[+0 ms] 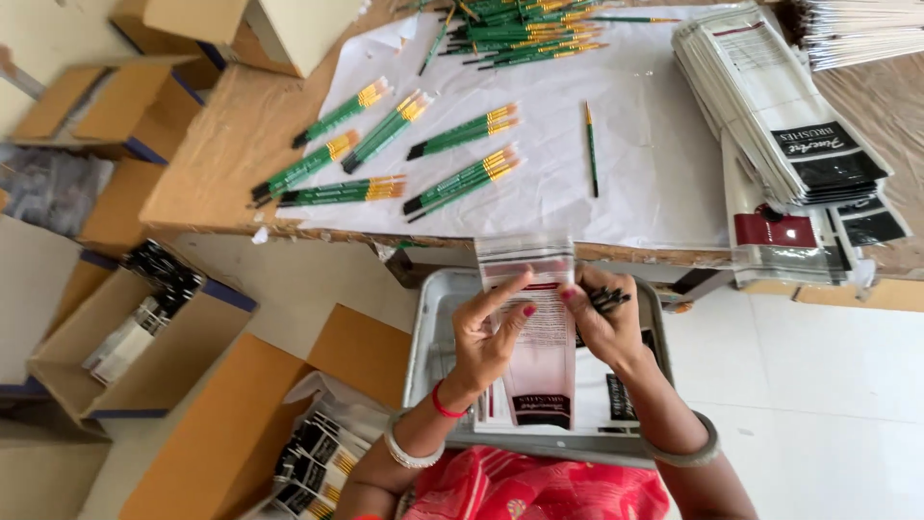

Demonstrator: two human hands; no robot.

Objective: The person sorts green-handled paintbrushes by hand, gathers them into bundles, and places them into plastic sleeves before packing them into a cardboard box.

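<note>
Head view: both hands held over a grey metal tray [435,318] at the table edge. Left hand [486,337] pinches the left side of one clear plastic sleeve pouch with a dark red and black printed card inside [541,327], thumb in front, fingers behind; the pouch hangs upright between the two hands, its open top just below the table edge. Right hand [604,323] grips the pouch's right edge and also clenches a small bundle of dark-tipped brushes [608,299] (count not readable, ends only). On the white paper sheet [645,144] covering the table: seven small bundles of green-handled paintbrushes with yellow ferrules [462,130], one single green brush [591,149] lying apart, and one loose heap of the same brushes [525,29] at the far edge. One stack of empty printed pouches [780,106] sits at right. Open brown cardboard boxes [144,356] stand on the floor at left, two showing packed pouches.
</note>
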